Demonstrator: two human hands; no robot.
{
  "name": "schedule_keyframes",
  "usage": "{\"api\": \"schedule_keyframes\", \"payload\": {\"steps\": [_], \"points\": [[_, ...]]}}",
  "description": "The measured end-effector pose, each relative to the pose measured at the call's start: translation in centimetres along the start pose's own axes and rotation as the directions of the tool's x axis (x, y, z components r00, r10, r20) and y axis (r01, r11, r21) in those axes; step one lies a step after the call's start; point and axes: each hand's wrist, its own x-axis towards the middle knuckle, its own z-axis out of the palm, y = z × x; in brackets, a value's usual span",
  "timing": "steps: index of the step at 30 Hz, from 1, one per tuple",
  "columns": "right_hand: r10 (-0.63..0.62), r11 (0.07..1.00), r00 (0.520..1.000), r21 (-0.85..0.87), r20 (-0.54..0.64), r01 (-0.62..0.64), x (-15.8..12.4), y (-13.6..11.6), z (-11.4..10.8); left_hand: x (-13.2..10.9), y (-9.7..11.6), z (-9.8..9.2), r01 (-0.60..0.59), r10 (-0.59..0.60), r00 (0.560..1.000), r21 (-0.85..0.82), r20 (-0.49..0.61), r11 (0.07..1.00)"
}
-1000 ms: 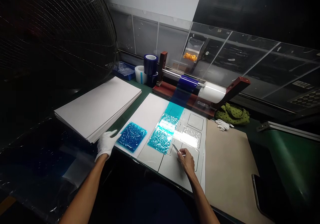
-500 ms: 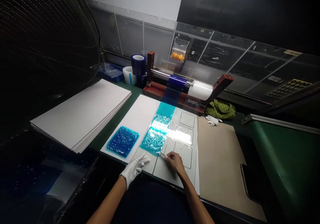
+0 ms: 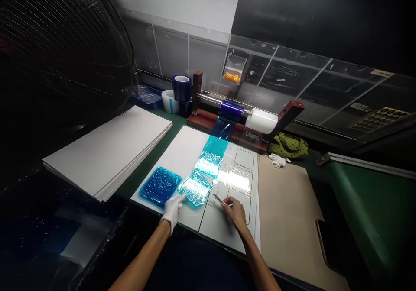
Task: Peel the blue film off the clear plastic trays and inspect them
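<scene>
My left hand [image 3: 172, 211], in a white glove, pinches the edge of a square of crumpled blue protective film [image 3: 195, 188]. This square lies on a white board [image 3: 175, 152], next to a darker square of blue film [image 3: 160, 186]. My bare right hand [image 3: 235, 213] holds a small craft knife [image 3: 221, 201], its blade pointing up and left. The blade is just off the square's right side, above a white template board [image 3: 237, 226] with rounded-rectangle outlines. A strip of blue film [image 3: 211, 159] runs from the roller down onto the boards.
A stack of white boards [image 3: 104, 152] lies to the left. Behind stand blue tape rolls [image 3: 181, 88] and a film roller stand [image 3: 234, 118]. To the right are a tan board [image 3: 286, 213], a green bag [image 3: 287, 146], white gloves [image 3: 277, 160] and a phone [image 3: 326, 247].
The square of film is now separate from the strip and has moved left, held by my left hand. My right hand and knife have shifted slightly right.
</scene>
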Motion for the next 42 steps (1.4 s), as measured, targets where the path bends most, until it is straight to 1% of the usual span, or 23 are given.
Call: {"api": "schedule_keyframes", "payload": {"steps": [1, 3, 4, 5, 8, 10, 14, 18, 21, 24, 27, 29, 31, 33, 36, 38, 40, 42], "points": [[-0.045, 0.995, 0.998, -0.094, -0.053, 0.04, 0.4, -0.8, 0.0, -0.1, 0.1, 0.0, -0.008, 0.008, 1.0, 0.015, -0.004, 1.0], [-0.167, 0.941, 0.977, -0.318, -0.131, 0.119, 1.5, -2.8, 0.4, -0.3, 0.2, 0.0, -0.019, 0.02, 1.0, 0.043, -0.008, 0.999], [-0.221, 0.901, 0.965, -0.409, -0.142, 0.146, 2.3, -4.0, 0.9, -0.3, 0.3, 0.1, -0.025, 0.025, 1.0, 0.056, -0.008, 0.998], [-0.255, 0.87, 0.957, -0.465, -0.139, 0.164, 3.3, -5.2, 1.4, -0.3, 0.4, 0.2, -0.031, 0.032, 0.999, 0.069, -0.007, 0.997], [-0.287, 0.829, 0.951, -0.528, -0.117, 0.185, 6.3, -8.1, 3.2, -0.2, 0.6, 0.4, -0.049, 0.05, 0.999, 0.1, -0.008, 0.994], [-0.291, 0.808, 0.951, -0.559, -0.102, 0.187, 7.9, -9.3, 4.2, -0.1, 0.7, 0.6, -0.056, 0.058, 0.998, 0.115, -0.011, 0.992], [-0.278, 0.771, 0.958, -0.612, -0.073, 0.177, 9.6, -10.1, 5.3, 0.1, 1.0, 1.1, -0.08, 0.084, 0.996, 0.128, -0.024, 0.989], [-0.264, 0.745, 0.963, -0.646, -0.058, 0.166, 9.8, -10.2, 5.6, 0.6, 1.2, 1.5, -0.124, 0.131, 0.99, 0.127, -0.047, 0.984], [-0.253, 0.738, 0.966, -0.656, -0.053, 0.157, 9.7, -10.2, 5.6, 0.9, 1.1, 1.3, -0.137, 0.146, 0.988, 0.136, -0.055, 0.981], [-0.25, 0.741, 0.967, -0.652, -0.051, 0.157, 9.6, -10.3, 5.6, 0.5, 0.9, 0.6, -0.145, 0.156, 0.986, 0.144, -0.064, 0.979], [-0.25, 0.755, 0.967, -0.635, -0.049, 0.163, 9.5, -10.3, 5.3, -0.9, 0.9, -0.6, -0.159, 0.17, 0.983, 0.14, -0.069, 0.977], [-0.252, 0.771, 0.966, -0.614, -0.052, 0.167, 9.3, -10.3, 5.0, -2.2, 1.3, -1.9, -0.17, 0.179, 0.981, 0.125, -0.07, 0.978], [-0.255, 0.791, 0.965, -0.587, -0.06, 0.172, 8.9, -10.1, 4.5, -3.2, 2.2, -3.8, -0.178, 0.186, 0.979, 0.102, -0.083, 0.979], [-0.259, 0.812, 0.964, -0.554, -0.065, 0.181, 8.3, -9.6, 4.0, -3.7, 3.6, -6.1, -0.188, 0.196, 0.972, 0.073, -0.128, 0.979], [-0.255, 0.845, 0.964, -0.5, -0.069, 0.188, 7.0, -8.5, 3.3, -3.2, 5.7, -9.5, -0.204, 0.206, 0.947, 0.035, -0.248, 0.978], [-0.243, 0.867, 0.967, -0.465, -0.076, 0.181, 6.2, -7.6, 2.9, -2.5, 6.7, -11.0, -0.207, 0.203, 0.928, 0.022, -0.311, 0.978], [-0.23, 0.884, 0.97, -0.436, -0.084, 0.171, 5.3, -6.8, 2.6, -1.9, 7.1, -11.8, -0.204, 0.198, 0.921, 0.017, -0.335, 0.979], [-0.219, 0.903, 0.971, -0.398, -0.093, 0.165, 4.5, -6.0, 2.4, -1.4, 7.1, -11.9, -0.199, 0.193, 0.923, 0.016, -0.332, 0.98]]}}
